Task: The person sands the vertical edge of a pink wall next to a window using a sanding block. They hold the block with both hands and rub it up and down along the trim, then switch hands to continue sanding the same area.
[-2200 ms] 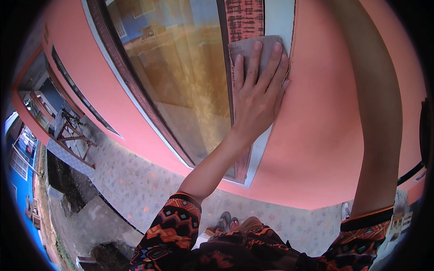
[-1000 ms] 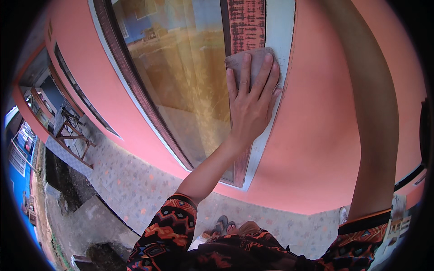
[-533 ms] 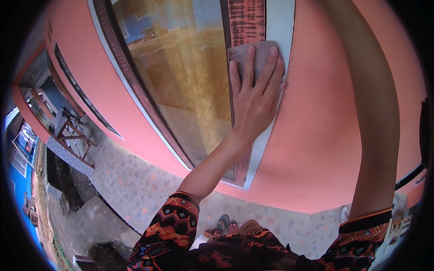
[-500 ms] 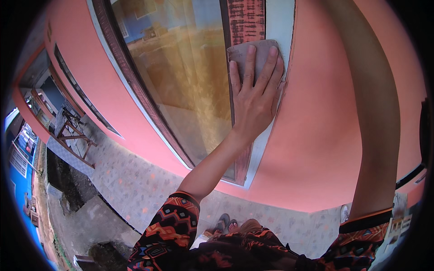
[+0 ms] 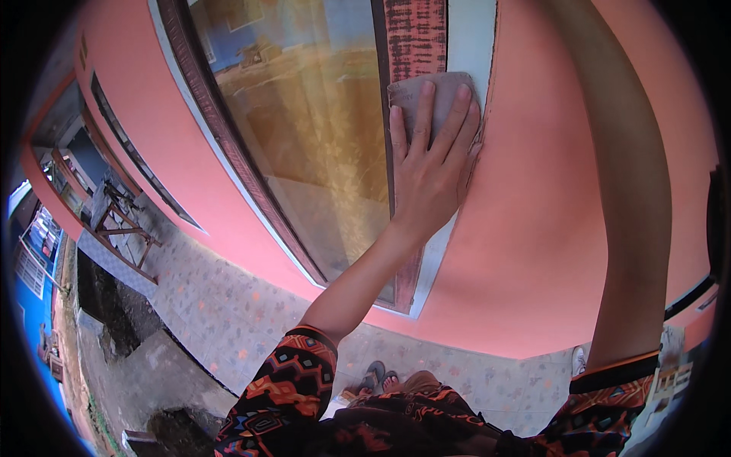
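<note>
My left hand (image 5: 432, 156) presses a grey-brown piece of sandpaper (image 5: 440, 85) flat against the window frame. Its fingers are stretched and spread over the sheet, and the thumb side sits by the sheet's right edge. Under and above the sheet runs a frame strip in worn pink with dark streaks (image 5: 416, 34). A pale white-blue border (image 5: 470, 34) lies to its right. Left of the hand is the window glass (image 5: 304, 129), with a yellowish curtain and reflections in it. My right forearm (image 5: 636, 167) reaches up past the top edge, so the right hand is out of sight.
Pink wall (image 5: 541, 228) surrounds the window. Below it runs a tiled walkway (image 5: 259, 320), where my sandalled feet (image 5: 381, 376) stand. A wooden stand (image 5: 126, 232) is farther left. Beyond the walkway's edge lies a concrete ditch (image 5: 114, 320). A white shoe (image 5: 579, 360) shows at the lower right.
My left hand and the sandpaper have slid slightly down along the frame. My right forearm has shifted a little to the left.
</note>
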A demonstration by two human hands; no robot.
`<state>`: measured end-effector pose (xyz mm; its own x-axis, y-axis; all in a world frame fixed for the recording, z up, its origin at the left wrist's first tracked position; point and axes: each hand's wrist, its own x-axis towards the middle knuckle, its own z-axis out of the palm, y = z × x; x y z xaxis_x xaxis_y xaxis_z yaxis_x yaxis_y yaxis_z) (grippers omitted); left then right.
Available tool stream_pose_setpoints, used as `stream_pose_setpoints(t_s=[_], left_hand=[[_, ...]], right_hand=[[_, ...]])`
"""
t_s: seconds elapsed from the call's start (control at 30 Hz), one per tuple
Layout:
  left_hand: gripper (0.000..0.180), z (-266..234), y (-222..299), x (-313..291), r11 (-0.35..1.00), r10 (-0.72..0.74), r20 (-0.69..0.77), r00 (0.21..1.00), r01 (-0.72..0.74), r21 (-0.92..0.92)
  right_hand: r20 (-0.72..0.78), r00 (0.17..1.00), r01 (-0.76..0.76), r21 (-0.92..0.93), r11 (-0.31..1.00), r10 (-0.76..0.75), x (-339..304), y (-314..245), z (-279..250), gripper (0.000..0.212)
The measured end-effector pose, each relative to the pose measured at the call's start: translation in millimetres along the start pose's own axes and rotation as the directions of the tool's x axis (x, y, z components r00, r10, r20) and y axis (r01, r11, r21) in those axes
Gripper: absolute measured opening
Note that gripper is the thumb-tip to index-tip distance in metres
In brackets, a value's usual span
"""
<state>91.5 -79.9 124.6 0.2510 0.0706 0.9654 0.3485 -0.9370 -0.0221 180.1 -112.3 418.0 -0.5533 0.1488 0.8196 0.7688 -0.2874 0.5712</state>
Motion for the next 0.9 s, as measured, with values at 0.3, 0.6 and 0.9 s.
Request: stream_pose_setpoints(t_s=[0.3,0.6,0.9], left_hand=[[0.047,-1.2,-4.3,-21.9,1.000,0.008,0.050,0.999,-0.008,0.002],[0.046,5.8,-1.4,-41.0,1.000,-0.002,0.056,0.998,0.001,0.006],[0.047,2.5,-4.4,-8.1,0.997,0.069,-0.021,0.997,-0.069,-0.020]], right_hand=[[0.138,0.985,-0.119,0.094,0.988,0.106,3.8,-13.4,-14.2,0.013],[0.115,0.990,-0.086,0.072,0.994,0.078,1.9,-7.0,-11.4,0.013],[0.282,0.950,-0.148,0.030,0.988,0.134,7.5,-2.2,-20.8,0.010]])
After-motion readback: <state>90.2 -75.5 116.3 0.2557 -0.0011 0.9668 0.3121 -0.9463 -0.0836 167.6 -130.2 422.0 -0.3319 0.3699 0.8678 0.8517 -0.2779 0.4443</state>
